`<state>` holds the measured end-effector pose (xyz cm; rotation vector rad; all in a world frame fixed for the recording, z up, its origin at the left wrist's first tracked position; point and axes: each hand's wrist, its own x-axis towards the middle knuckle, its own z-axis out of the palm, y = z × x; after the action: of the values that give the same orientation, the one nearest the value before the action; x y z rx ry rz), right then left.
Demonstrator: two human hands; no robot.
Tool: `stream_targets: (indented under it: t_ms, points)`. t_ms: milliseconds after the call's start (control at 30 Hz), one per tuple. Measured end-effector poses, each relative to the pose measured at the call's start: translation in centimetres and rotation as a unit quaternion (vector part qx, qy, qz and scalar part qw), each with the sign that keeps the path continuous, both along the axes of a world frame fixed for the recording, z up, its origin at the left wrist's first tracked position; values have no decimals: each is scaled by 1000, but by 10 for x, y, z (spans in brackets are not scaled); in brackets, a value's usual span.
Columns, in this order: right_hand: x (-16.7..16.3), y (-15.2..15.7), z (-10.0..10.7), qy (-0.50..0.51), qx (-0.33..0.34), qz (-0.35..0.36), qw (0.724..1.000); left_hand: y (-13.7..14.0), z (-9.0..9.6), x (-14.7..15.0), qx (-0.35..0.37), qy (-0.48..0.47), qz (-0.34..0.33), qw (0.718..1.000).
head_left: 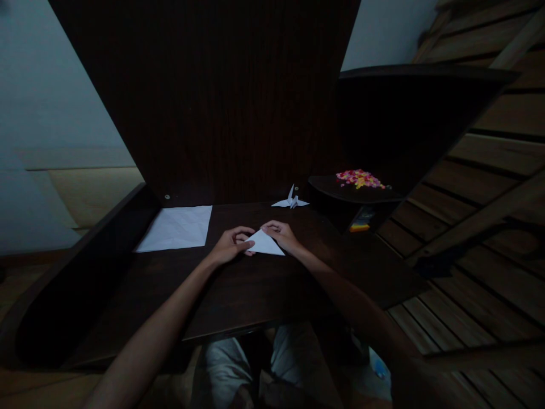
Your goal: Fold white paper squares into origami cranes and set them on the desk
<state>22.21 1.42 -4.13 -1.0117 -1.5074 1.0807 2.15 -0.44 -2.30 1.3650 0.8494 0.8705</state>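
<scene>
The dark wooden counter point(238, 301) bears white paper point(176, 227) lying flat on the left and a folded paper bird point(293, 201) near the back; whether the white paper triangle point(264, 243) rests on it is unclear. A dark corner shelf point(349, 195) at right carries small pink, red and yellow pieces point(360, 179) in a loose heap

A paper crane point(292, 202) stands at one o'clock from the middle of the dark surface point(242, 301), white paper point(176, 229) at ten, multicolored bits point(361, 179) on a shelf point(340, 193) at two.
</scene>
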Motion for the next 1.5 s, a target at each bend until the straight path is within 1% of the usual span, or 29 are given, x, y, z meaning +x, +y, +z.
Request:
stream_targets:
  t_ms: [100, 200, 300, 367, 533, 633, 700, 800, 1000, 1167, 1367, 1500]
  points:
    - [2, -2, 2, 18, -26, 11, 999, 3, 3, -3, 19, -15, 61, 998]
    - [3, -1, 3, 26, -27, 12, 999, 6, 3, -7, 33, -21, 87, 995]
    - [3, 0, 2, 32, -18, -4, 999, 9, 1, -9, 41, -23, 79, 996]
    - [3, 1, 2, 41, -24, -7, 999, 10, -1, -9, 46, -25, 74, 996]
    - [4, -1, 4, 89, -70, 11, 993, 9, 1, -11, 47, -4, 78, 996]
    - [4, -1, 6, 119, -101, 23, 987, 7, 3, -12, 33, -20, 74, 997]
    - [5, -1, 6, 137, -109, 26, 984, 7, 4, -13, 20, -33, 76, 996]
    - [5, 0, 5, 149, -112, 27, 982, 7, 2, -13, 5, -46, 82, 996]
    - [3, 0, 2, 138, -107, 33, 984, 6, 1, -12, -6, -71, 76, 994]
    - [2, -2, 3, 118, -99, 29, 988, 7, -1, -11, -9, -75, 77, 994]
    - [0, 1, 2, 136, -87, 15, 987, 8, -3, -11, -7, -74, 71, 995]
    - [0, 1, -2, 137, -106, 26, 985, 10, -4, -11, -6, -81, 69, 994]
